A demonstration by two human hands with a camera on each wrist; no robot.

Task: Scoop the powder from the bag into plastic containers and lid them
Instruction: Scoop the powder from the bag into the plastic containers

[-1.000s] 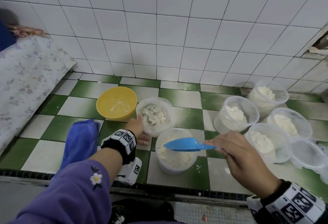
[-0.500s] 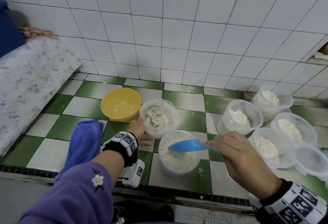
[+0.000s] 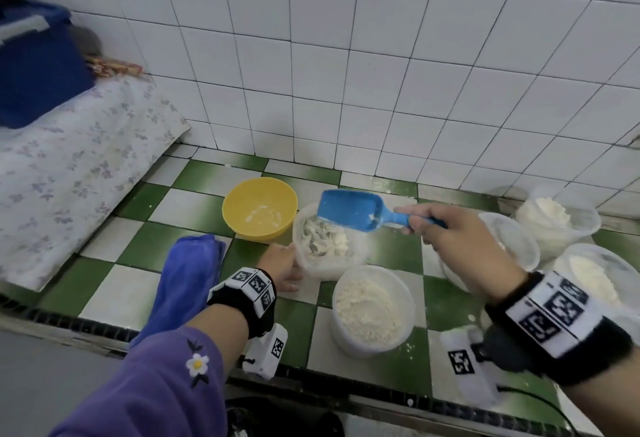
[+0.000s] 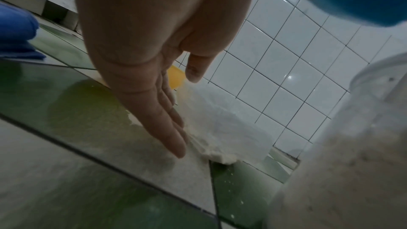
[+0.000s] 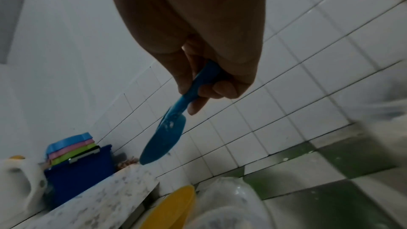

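A clear bag point(image 3: 325, 242) holding lumpy white powder stands on the green-and-white tiled counter. My left hand point(image 3: 282, 268) rests flat against the bag's left side with straight fingers point(image 4: 174, 128). My right hand point(image 3: 417, 223) grips the handle of a blue scoop point(image 3: 349, 210), which hovers just above the bag's mouth with only traces of powder in it. In the right wrist view the fingers point(image 5: 204, 91) curl round the scoop point(image 5: 163, 142). A round plastic container point(image 3: 372, 312), nearly full of powder and unlidded, stands in front of the bag.
A yellow bowl point(image 3: 259, 208) sits left of the bag, and a folded blue cloth point(image 3: 187, 281) lies nearer me. Several open containers with powder point(image 3: 554, 218) crowd the right side. A floral-covered slab point(image 3: 69, 173) and a blue box point(image 3: 38, 66) are at the left.
My right hand has carried the scoop from over the front container up and back to above the bag. My left hand has stayed against the bag.
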